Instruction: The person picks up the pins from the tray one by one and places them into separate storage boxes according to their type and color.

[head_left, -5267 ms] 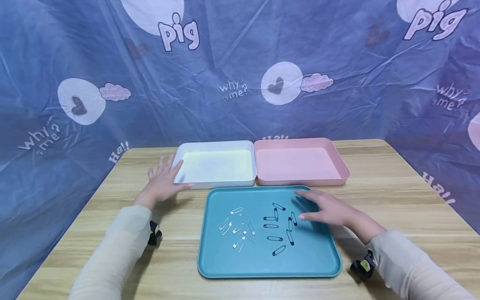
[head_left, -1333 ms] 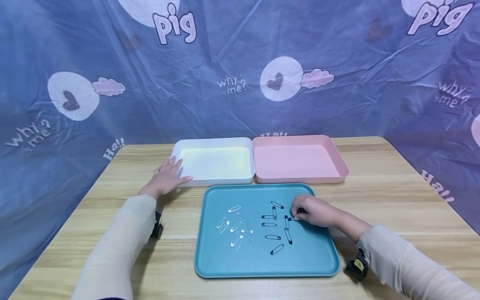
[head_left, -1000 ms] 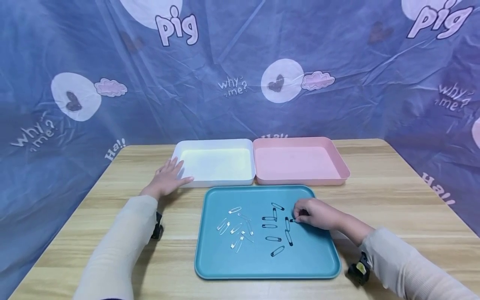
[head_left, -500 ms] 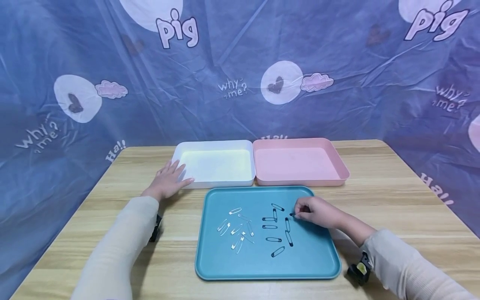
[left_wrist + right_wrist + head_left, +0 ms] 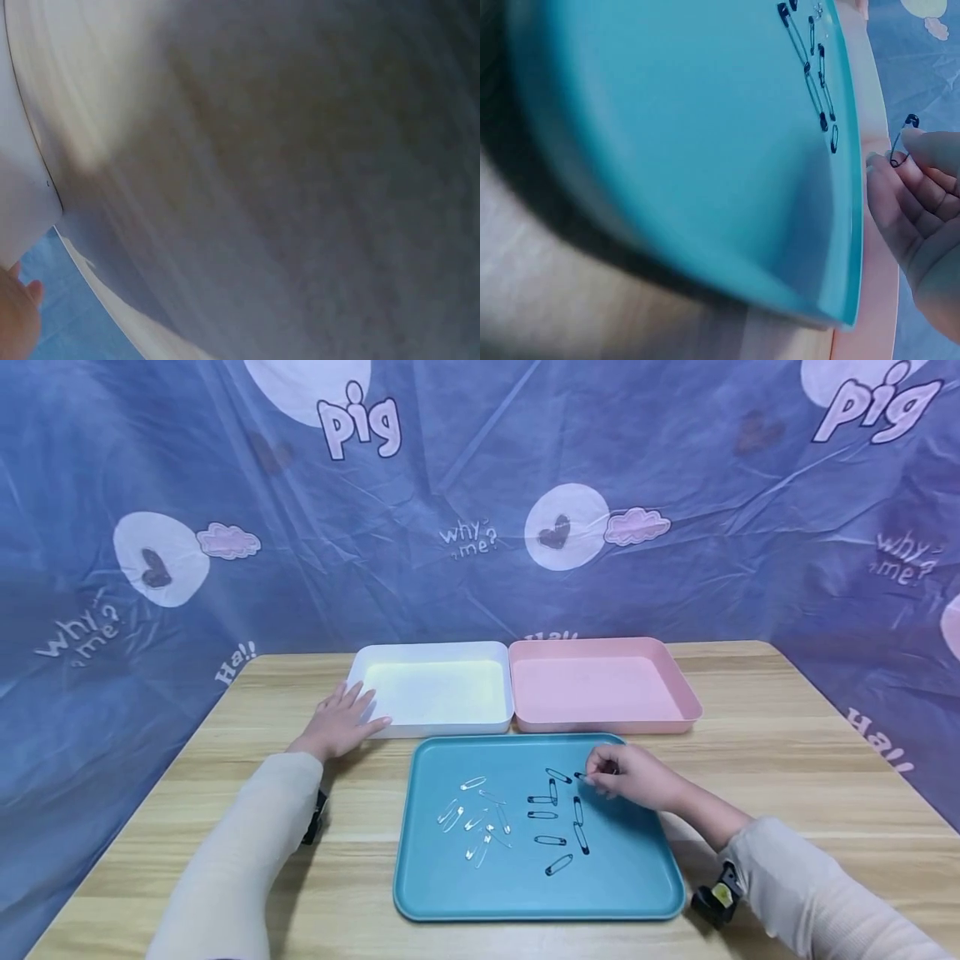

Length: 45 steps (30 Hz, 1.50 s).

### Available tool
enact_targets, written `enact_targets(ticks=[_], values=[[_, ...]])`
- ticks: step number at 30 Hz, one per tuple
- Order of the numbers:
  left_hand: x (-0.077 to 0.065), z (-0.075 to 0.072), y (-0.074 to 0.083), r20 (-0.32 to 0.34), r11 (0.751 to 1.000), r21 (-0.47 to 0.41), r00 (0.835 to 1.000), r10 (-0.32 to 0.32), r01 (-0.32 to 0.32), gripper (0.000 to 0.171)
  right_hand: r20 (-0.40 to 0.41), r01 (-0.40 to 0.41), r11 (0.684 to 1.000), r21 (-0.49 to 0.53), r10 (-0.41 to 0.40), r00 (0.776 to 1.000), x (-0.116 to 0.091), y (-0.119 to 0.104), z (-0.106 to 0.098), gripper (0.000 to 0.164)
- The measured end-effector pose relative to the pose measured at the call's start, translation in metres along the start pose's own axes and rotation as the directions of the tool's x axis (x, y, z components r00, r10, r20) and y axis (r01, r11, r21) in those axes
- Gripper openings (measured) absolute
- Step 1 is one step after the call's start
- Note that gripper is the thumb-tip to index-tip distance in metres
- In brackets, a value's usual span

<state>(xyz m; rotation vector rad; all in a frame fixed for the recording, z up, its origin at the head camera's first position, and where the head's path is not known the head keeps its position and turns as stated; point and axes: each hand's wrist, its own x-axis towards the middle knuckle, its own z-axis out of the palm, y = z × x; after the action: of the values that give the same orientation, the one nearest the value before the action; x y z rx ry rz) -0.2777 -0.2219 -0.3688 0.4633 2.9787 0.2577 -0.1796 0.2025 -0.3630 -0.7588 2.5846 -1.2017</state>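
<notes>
While splayed left grip (image 5: 336, 727) touches smooth white tray (image 5: 442, 690), right grip (image 5: 634, 775) pinches looped black safety pin (image 5: 912, 120).

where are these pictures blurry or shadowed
Head view: mostly sharp, a soft shadow below the right hand on the blue tray. Left wrist view: the tabletop is mostly dim and blurred. Right wrist view: the tray's near edge is out of focus, the held black safety pin clearer.
</notes>
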Motion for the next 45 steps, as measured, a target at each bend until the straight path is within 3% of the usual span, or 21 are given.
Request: enact_targets(ticks=[11,21,35,45], values=[[0.0,-0.001,0.001,0.0,1.0,-0.008,1.0,0.003,-0.003,0.083,-0.087,0.056,0.993,0.1,-0.048,0.995,0.01,-0.011,-0.004,0.005],[0.002,0.001,0.0,0.004,1.0,0.009,1.0,-0.005,0.005,0.083,-0.167,-0.001,0.996,0.094,0.017,0.986,0.02,-0.019,-0.004,0.003],[0.003,-0.001,0.0,0.005,1.0,-0.002,1.0,-0.01,0.01,0.085,-0.2,0.036,0.992,0.124,-0.011,0.98,0.035,-0.032,0.002,0.005],[0.002,-0.001,0.001,0.009,1.0,-0.005,1.0,-0.015,0.015,0.085,-0.216,0.023,0.983,0.181,0.017,0.976,0.048,-0.034,0.006,0.008]])
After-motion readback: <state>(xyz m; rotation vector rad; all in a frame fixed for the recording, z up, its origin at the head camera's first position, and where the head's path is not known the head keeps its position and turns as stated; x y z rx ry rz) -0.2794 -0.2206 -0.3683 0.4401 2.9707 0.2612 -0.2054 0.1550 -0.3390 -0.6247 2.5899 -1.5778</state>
